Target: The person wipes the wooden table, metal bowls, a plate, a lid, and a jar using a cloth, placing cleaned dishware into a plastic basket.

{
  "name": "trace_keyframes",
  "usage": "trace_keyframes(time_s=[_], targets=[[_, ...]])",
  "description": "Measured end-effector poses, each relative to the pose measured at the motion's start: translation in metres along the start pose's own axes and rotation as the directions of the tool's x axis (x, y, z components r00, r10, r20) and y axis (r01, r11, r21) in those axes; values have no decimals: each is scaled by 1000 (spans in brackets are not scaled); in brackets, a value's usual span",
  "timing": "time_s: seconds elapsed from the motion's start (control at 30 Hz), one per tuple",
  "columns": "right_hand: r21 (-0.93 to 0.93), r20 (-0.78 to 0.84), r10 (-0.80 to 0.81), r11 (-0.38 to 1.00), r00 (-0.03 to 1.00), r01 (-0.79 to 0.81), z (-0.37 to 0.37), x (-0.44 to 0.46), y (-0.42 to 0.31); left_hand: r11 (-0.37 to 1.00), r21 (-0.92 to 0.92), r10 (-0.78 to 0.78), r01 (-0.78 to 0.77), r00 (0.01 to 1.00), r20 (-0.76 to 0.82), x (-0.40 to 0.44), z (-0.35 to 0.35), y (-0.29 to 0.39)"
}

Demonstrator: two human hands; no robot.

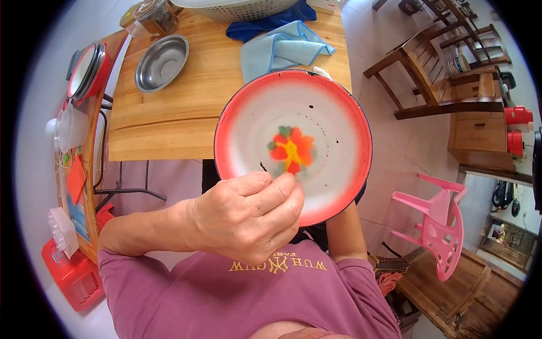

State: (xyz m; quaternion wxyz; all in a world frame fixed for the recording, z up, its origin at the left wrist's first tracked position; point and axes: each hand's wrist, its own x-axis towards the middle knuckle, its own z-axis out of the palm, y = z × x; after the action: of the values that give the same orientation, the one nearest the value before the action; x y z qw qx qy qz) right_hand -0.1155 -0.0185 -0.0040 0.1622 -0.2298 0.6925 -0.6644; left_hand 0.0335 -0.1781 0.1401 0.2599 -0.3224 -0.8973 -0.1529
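Note:
A round enamel plate (333,186), white with a red rim and a flower print in the middle, is held up in front of my chest. A few dark chips mark its surface. My left hand (251,212) lies over the plate's near left edge, fingertips pinched together close to the flower; whatever they hold, if anything, is hidden. My right forearm (345,231) runs under the plate's near right side. The plate covers that hand and its fingers, and it seems supported from below there.
On the wooden table (169,133) are a steel bowl (162,63), a light blue cloth (288,48), a dark blue cloth (271,25), a perforated basin (240,10) and jars (157,17). A pink plastic chair (437,212) and a wooden chair (429,73) stand right.

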Motion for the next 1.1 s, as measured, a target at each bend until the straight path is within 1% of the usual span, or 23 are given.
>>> trace_keyframes(time_s=[0.13, 0.2, 0.23, 0.27, 0.3, 0.33, 0.37, 0.43, 0.47, 0.5, 0.57, 0.63, 0.67, 0.73, 0.77, 0.8, 0.87, 0.9, 0.97, 1.0, 1.03, 1.07, 1.1], targets=[[36, -24, 0, 999, 1000, 1, 2, 5, 2, 1000, 15, -5, 5, 1000, 1, 1, -1, -4], [58, -58, 5, 998, 998, -1, 2, 15, 4, 998, -26, -65, 66, 998, 13, 2, -2, -10], [-13, -77, -37, 999, 996, 36, 1, 20, 6, 998, -20, -64, 64, 998, 11, -2, 2, -15], [-162, -86, -117, 982, 989, 102, 0, 25, 8, 982, -107, -160, 157, 987, -27, -9, 8, -22], [-503, -53, -328, 825, 943, 258, 1, 29, 10, 951, -196, -256, 241, 965, -59, -14, 10, -27], [-344, -126, -158, 933, 979, 106, 3, 27, 4, 918, -233, -346, 321, 936, -71, -17, 7, -29], [-359, -127, -166, 927, 978, 110, 3, 28, 6, 923, -223, -338, 313, 937, -83, -21, 5, -30], [-332, -122, -223, 927, 967, 171, 4, 28, 9, 760, -333, -619, 558, 778, -107, -30, 5, -26], [-333, -111, -235, 924, 966, 186, 4, 27, 6, 701, -400, -683, 590, 716, -143, -31, 6, -24], [-289, -121, -218, 941, 968, 175, 4, 27, 2, 706, -393, -684, 590, 712, -159, -34, 5, -21], [-239, -117, -212, 954, 970, 180, 8, 20, -14, 510, -492, -836, 706, 542, -88, -39, 3, -19], [74, -223, -76, 993, 972, 94, 13, 4, -53, 483, -499, -862, 720, 492, -124, -45, 7, -23], [74, -224, -75, 993, 972, 93, 14, -3, -71, 451, -513, -883, 730, 449, -137, -47, 11, -24], [-98, -71, -347, 935, 935, 340, 14, -13, -97, 430, -534, -892, 729, 433, -127, -49, 18, -29], [-122, -40, -367, 925, 929, 360, 18, -15, -98, 408, -550, -902, 729, 413, -122, -49, 20, -30], [-154, -1, -402, 905, 916, 397, 30, -16, -101, 409, -551, -902, 727, 414, -123, -43, 23, -28], [-208, 77, -468, 856, 880, 473, 55, -19, -107, 479, -639, -856, 602, 482, -187, -18, 34, -16], [-308, 94, -647, 704, 756, 640, 67, -15, -105, 462, -696, -849, 549, 500, -170, -12, 36, -11], [-243, 50, -685, 698, 727, 674, 64, -10, -94, 366, -812, -844, 455, 529, -84, -5, 40, -5], [-208, 24, -698, 697, 716, 686, 61, -10, -91, 367, -811, -846, 456, 526, -88, -8, 43, -6], [-173, -2, -710, 694, 704, 699, 57, -10, -88, 532, -701, -750, 474, 648, -131, -12, 49, -6], [-146, -21, -598, 794, 801, 590, 48, -12, -87, 681, -574, -632, 455, 761, -147, -15, 52, -5], [-73, -29, -490, 870, 871, 487, 42, -13, -89, 681, -576, -631, 453, 761, -147, -12, 50, -4]])
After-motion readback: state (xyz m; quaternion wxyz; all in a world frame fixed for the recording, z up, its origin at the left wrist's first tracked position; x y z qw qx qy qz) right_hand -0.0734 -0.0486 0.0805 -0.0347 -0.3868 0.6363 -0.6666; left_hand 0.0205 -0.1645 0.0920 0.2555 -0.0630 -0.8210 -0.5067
